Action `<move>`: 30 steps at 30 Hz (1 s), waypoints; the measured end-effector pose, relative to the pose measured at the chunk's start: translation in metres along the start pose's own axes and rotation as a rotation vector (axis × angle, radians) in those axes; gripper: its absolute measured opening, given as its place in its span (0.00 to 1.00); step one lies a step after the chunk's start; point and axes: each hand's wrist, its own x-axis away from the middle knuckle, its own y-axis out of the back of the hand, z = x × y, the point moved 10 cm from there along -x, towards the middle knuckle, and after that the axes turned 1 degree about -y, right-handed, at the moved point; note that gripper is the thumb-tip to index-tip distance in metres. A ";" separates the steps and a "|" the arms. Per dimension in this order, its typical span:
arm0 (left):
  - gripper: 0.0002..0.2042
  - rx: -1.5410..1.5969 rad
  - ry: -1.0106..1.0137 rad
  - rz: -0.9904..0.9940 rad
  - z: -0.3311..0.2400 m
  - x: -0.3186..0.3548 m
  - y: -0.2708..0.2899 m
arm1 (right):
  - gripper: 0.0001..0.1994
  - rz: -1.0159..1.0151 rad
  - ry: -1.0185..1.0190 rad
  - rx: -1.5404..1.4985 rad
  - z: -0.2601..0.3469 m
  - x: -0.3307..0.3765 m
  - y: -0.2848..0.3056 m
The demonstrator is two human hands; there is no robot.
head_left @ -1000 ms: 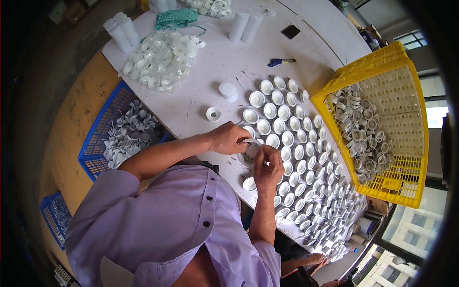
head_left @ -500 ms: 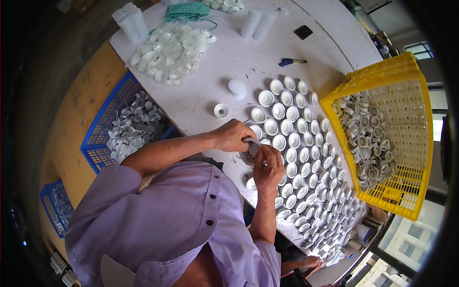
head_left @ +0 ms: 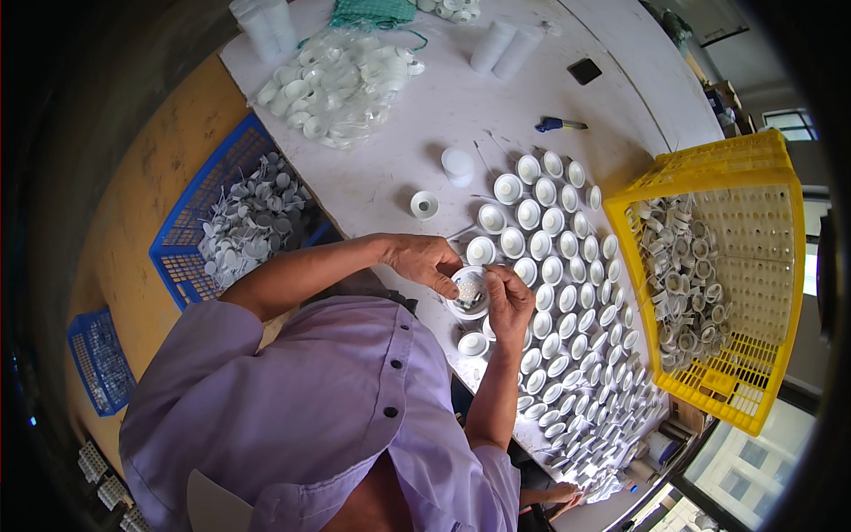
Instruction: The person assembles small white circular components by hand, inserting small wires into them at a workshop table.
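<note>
Close in front of me I have a round white downlight housing tipped so its inside shows, with a pale, dotted board in it. My left hand grips the left rim, thumb against the edge. On the opposite rim, the fingers of my right hand are pinched. Rows of finished-looking white round downlights lie face up on the table to the right of my hands. Beyond my left hand sit a loose white housing and a short stack of white discs.
A blue crate of white wired discs stands left of the table. At right, a tilted yellow crate holds white rings. A clear bag of white cups, white rolls, a blue cutter and a dark square lie farther back.
The housing has turned so its inside and board now face up toward me. My left hand has shifted its fingers on the rim. The view has moved slightly.
</note>
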 end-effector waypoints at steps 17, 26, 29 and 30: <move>0.13 0.202 0.298 -0.564 0.114 0.116 0.064 | 0.16 0.012 -0.190 0.274 -0.079 -0.054 -0.062; 0.15 0.328 0.296 -0.699 0.133 0.154 0.073 | 0.36 0.086 0.081 0.981 -0.099 -0.094 -0.132; 0.15 0.356 0.302 -0.712 0.137 0.157 0.075 | 0.32 0.121 0.139 0.994 -0.098 -0.096 -0.140; 0.15 0.358 0.299 -0.715 0.139 0.157 0.076 | 0.32 0.123 0.142 0.996 -0.099 -0.097 -0.141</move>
